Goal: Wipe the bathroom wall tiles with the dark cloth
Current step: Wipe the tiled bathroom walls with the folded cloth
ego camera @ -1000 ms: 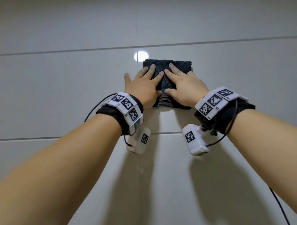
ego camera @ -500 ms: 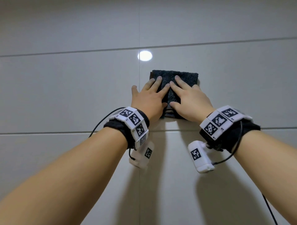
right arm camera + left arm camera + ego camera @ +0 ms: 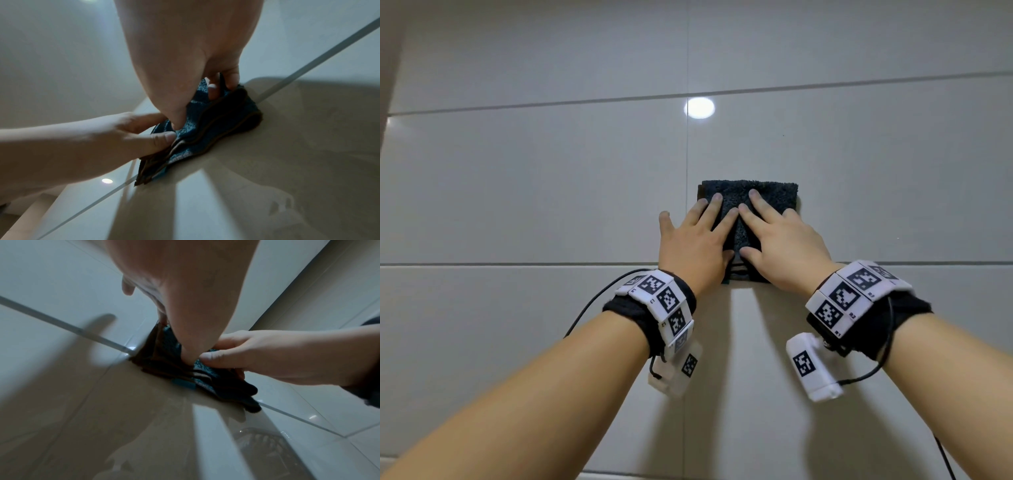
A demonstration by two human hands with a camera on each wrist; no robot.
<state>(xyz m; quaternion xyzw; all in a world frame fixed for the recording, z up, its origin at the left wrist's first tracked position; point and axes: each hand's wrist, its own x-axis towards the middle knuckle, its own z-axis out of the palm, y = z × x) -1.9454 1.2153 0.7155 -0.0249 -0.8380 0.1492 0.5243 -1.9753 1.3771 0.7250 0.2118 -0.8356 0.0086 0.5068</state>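
A folded dark cloth [image 3: 751,202] lies flat against the glossy light-grey wall tiles [image 3: 551,188]. Its lower edge overlaps a horizontal grout line [image 3: 517,264]. My left hand [image 3: 697,240] presses on the cloth's left half with straight fingers, the little finger on bare tile. My right hand [image 3: 779,236] presses on the right half, and the index fingers touch. In the left wrist view my left hand [image 3: 185,305] has its thumb down on the cloth [image 3: 218,382], with the right hand [image 3: 257,358] beside it. In the right wrist view the right hand [image 3: 185,65] and left hand [image 3: 102,139] press on the cloth [image 3: 224,120].
A vertical grout line [image 3: 686,154] runs just left of the cloth. A round light reflection [image 3: 699,108] shines on the tile above it. A wall corner [image 3: 390,68] shows at the far left edge. Cables hang from both wrist bands.
Both hands have slid the cloth down the wall, from well above the lower horizontal grout line to overlapping it. The way the hands press on it has stayed the same.
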